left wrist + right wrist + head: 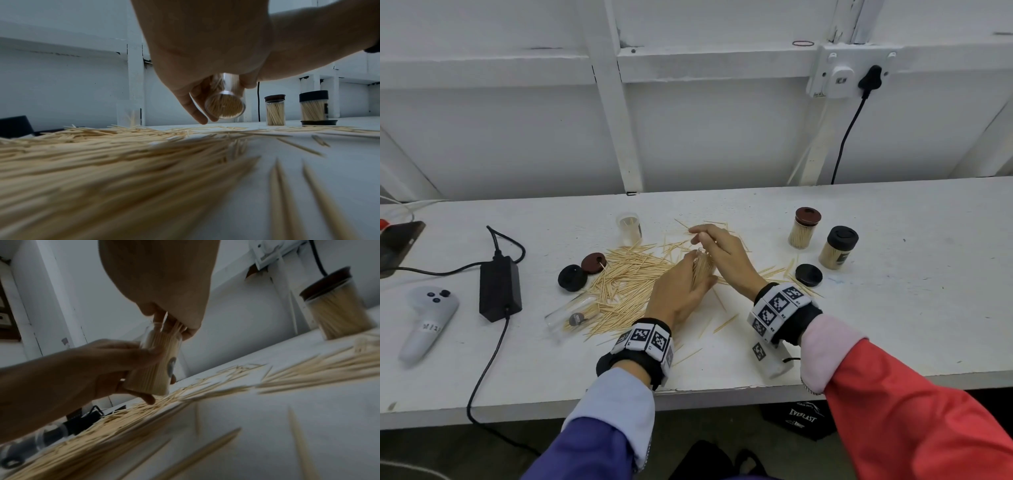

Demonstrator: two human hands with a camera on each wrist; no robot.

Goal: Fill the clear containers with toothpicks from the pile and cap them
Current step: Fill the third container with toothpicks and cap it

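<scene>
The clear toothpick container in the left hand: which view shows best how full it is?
Right wrist: the clear toothpick container shows side-on, packed along its length. Left wrist shows only its packed base. In head view the left hand largely hides it.

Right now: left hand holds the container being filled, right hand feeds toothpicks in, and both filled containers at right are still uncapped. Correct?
Not quite. The head view shows both filled containers at right already capped: one with a brown cap, one with a black cap. The rest stands: the left hand holds the clear container and the right hand feeds toothpicks into its mouth.
</scene>
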